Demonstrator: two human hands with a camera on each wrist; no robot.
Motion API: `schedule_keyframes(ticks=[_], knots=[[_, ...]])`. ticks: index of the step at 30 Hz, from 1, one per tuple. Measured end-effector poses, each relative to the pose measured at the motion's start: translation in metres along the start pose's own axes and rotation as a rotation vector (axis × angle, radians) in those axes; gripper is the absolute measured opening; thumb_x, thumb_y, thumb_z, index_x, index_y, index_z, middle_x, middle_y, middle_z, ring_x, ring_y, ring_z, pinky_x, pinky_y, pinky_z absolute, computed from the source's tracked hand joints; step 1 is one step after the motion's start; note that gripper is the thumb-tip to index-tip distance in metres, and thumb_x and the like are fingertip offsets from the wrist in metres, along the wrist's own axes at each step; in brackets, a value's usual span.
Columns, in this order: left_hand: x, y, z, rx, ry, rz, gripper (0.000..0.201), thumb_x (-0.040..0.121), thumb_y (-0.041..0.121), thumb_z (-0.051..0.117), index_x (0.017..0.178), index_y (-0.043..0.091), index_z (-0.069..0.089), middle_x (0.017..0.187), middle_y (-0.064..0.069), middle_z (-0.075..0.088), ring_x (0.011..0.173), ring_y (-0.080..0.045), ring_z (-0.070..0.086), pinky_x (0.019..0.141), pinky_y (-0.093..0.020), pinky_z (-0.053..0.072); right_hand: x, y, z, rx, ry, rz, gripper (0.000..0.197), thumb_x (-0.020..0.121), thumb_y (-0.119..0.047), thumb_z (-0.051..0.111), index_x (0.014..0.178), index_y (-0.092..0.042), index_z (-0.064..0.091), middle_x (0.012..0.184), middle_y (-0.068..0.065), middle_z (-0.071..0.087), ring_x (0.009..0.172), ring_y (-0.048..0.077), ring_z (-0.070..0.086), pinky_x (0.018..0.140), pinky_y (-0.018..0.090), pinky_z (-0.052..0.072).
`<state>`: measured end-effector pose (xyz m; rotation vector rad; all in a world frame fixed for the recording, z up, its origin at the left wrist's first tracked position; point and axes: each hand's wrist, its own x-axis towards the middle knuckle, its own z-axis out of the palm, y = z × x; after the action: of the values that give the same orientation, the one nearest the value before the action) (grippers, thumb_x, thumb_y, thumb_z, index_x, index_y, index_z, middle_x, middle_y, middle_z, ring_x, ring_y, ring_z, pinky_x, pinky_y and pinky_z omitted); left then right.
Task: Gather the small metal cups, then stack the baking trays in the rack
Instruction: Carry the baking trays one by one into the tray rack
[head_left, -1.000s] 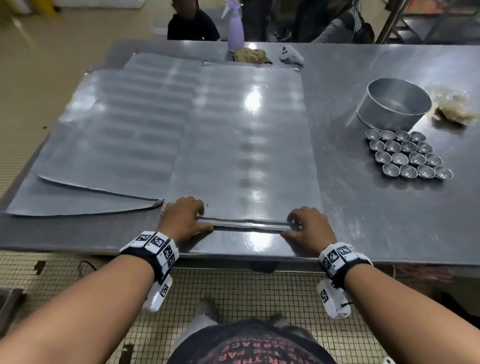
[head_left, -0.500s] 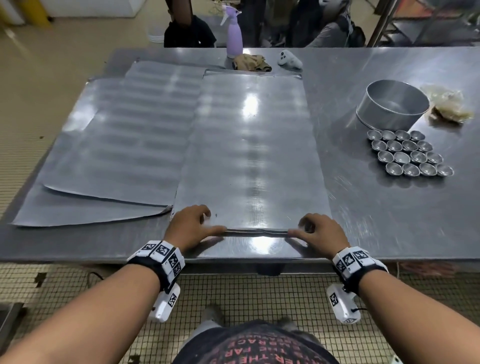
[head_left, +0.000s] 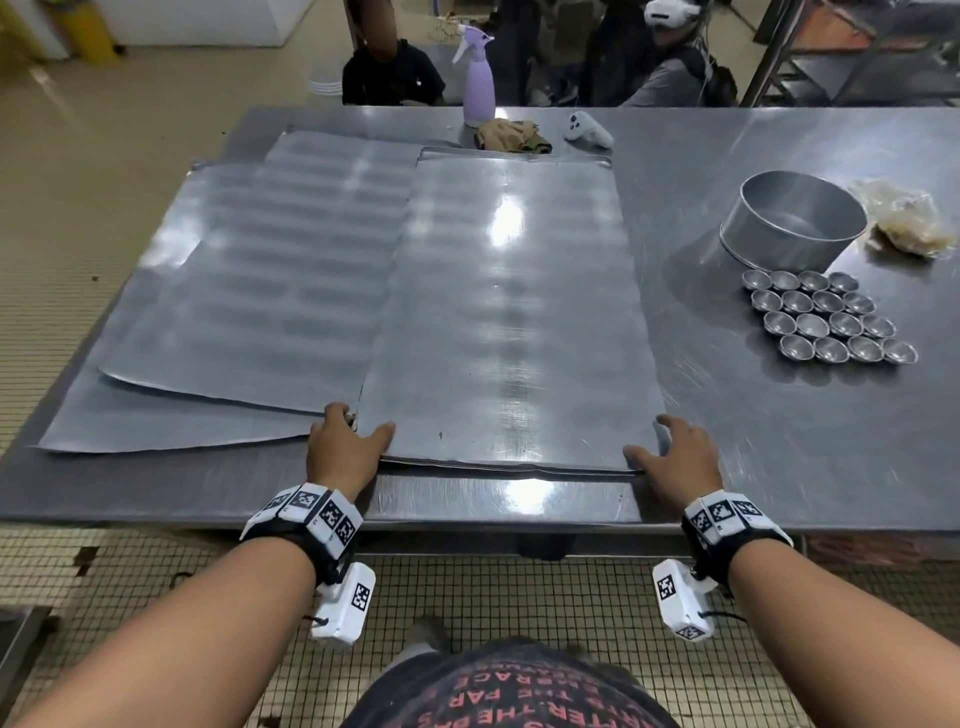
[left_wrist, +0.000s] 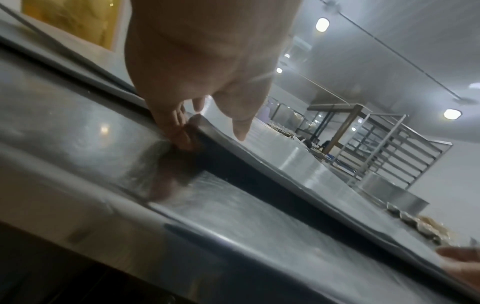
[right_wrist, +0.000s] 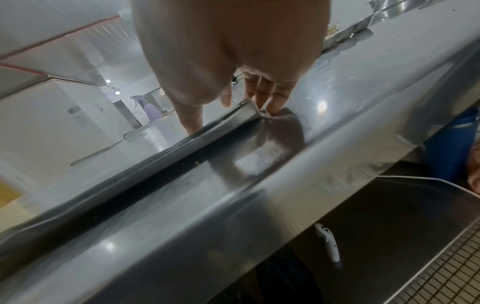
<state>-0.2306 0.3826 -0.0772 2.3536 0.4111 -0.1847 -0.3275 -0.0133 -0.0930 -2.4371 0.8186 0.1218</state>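
Note:
A flat baking tray (head_left: 509, 312) lies in front of me on the steel table (head_left: 753, 441), on top of another tray. More trays (head_left: 249, 291) overlap to its left. My left hand (head_left: 348, 441) is at the tray's near-left corner, with the thumb over the top and the fingers (left_wrist: 179, 131) down against the corner. My right hand (head_left: 675, 457) spans the near-right corner, with the thumb along the near rim and the fingertips (right_wrist: 272, 102) touching the table beside the corner. Several small metal cups (head_left: 826, 322) sit clustered at the right.
A round metal tin (head_left: 795, 221) and a crumpled plastic bag (head_left: 909, 218) lie behind the cups. A purple spray bottle (head_left: 478, 78), a cloth (head_left: 511, 136) and a white controller (head_left: 587, 130) sit at the far edge. A rack (left_wrist: 389, 148) stands beyond the table, and people are behind it.
Both hands have slid apart along the tray's near edge, from near its middle out to the two near corners. The view has shifted nearer.

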Motion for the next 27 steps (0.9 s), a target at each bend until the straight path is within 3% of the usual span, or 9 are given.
schedule_keyframes(ticks=[2,5,10,14,17,22,24,27], knots=[[-0.001,0.004,0.003,-0.027,-0.03,-0.023,0.071,0.084,0.045,0.078,0.139,0.013,0.046,0.139,-0.013,0.054,0.123,-0.034,0.054,0.099,-0.04,0.044,0.002,0.002,0.001,0.001,-0.007,0.003,0.074,0.081,-0.042,0.075,0.145,-0.018,0.045,0.146,0.015,0.044,0.135,0.035,0.037,0.108,0.049,0.036],[-0.001,0.007,0.005,-0.094,-0.053,-0.071,0.064,0.083,0.044,0.079,0.128,0.016,0.044,0.128,-0.01,0.057,0.108,-0.03,0.056,0.09,-0.038,0.046,0.007,0.008,0.001,-0.014,-0.011,0.005,0.078,0.08,-0.044,0.075,0.146,-0.017,0.043,0.147,0.014,0.044,0.135,0.034,0.038,0.109,0.049,0.036],[-0.009,0.012,0.011,-0.025,-0.119,-0.014,0.059,0.083,0.057,0.074,0.12,0.02,0.046,0.116,0.0,0.059,0.1,-0.022,0.059,0.086,-0.036,0.048,0.02,0.027,-0.013,0.041,0.016,0.099,0.08,0.08,-0.051,0.072,0.145,-0.015,0.043,0.14,0.017,0.05,0.131,0.037,0.043,0.106,0.048,0.038],[-0.027,0.011,0.02,-0.024,-0.244,0.044,0.06,0.087,0.057,0.07,0.132,0.022,0.053,0.123,0.004,0.063,0.114,-0.022,0.06,0.094,-0.038,0.048,0.031,0.049,-0.028,0.027,0.032,0.161,0.081,0.079,-0.057,0.07,0.143,-0.014,0.044,0.135,0.018,0.055,0.128,0.039,0.048,0.104,0.048,0.04],[-0.04,0.007,0.021,-0.018,-0.273,0.04,0.061,0.086,0.058,0.07,0.133,0.023,0.052,0.13,0.0,0.064,0.117,-0.023,0.061,0.097,-0.041,0.05,0.034,0.06,-0.037,0.02,0.013,0.174,0.079,0.081,-0.059,0.069,0.142,-0.015,0.045,0.137,0.017,0.055,0.126,0.039,0.05,0.104,0.048,0.042],[-0.068,0.003,0.021,0.031,-0.297,-0.005,0.056,0.085,0.06,0.071,0.121,0.023,0.049,0.107,0.006,0.062,0.097,-0.017,0.062,0.083,-0.037,0.05,0.039,0.064,-0.039,-0.011,0.003,0.073,0.076,0.076,-0.066,0.065,0.13,-0.014,0.055,0.123,0.019,0.06,0.11,0.038,0.058,0.094,0.044,0.048],[-0.078,-0.003,0.022,0.089,-0.313,-0.018,0.063,0.084,0.065,0.068,0.125,0.02,0.049,0.103,0.006,0.062,0.089,-0.015,0.061,0.081,-0.036,0.05,0.041,0.063,-0.038,-0.002,0.001,0.062,0.076,0.075,-0.065,0.065,0.131,-0.016,0.055,0.123,0.019,0.059,0.112,0.038,0.058,0.095,0.044,0.049],[-0.097,-0.016,0.024,0.193,-0.326,-0.044,0.065,0.081,0.071,0.066,0.117,0.02,0.046,0.097,0.002,0.066,0.083,-0.017,0.065,0.078,-0.039,0.056,0.041,0.066,-0.039,-0.013,-0.002,0.036,0.073,0.078,-0.061,0.068,0.135,-0.016,0.054,0.127,0.018,0.058,0.115,0.038,0.057,0.099,0.044,0.047]])
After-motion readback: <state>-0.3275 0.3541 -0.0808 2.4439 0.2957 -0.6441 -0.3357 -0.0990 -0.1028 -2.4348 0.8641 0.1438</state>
